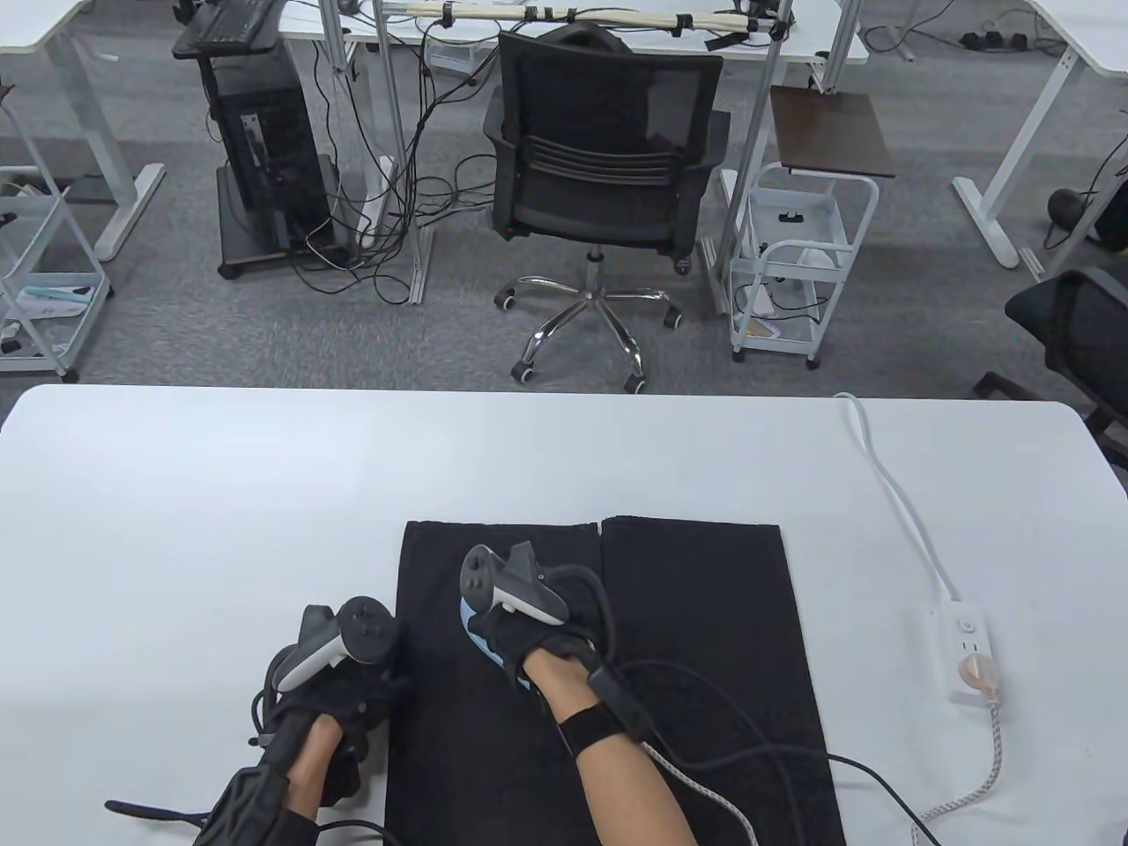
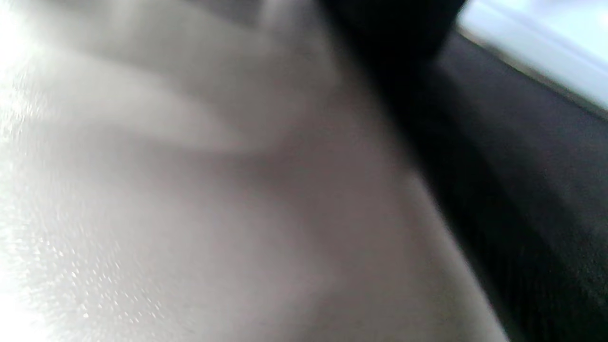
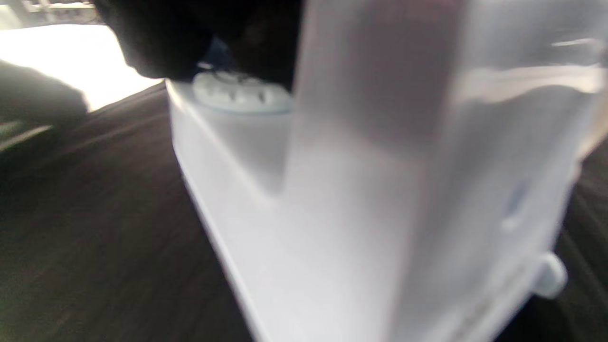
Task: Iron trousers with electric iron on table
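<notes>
Black trousers lie flat on the white table, legs pointing away from me. My right hand grips a white and light-blue electric iron that rests on the left trouser leg. The iron's white body fills the right wrist view, with dark cloth under it. My left hand rests at the left edge of the trousers, its fingers hidden under the tracker. The left wrist view is blurred: table surface and dark cloth.
A white power strip lies on the table at the right, with a braided cord running toward me and a white cable going over the far edge. An office chair and a cart stand beyond the table.
</notes>
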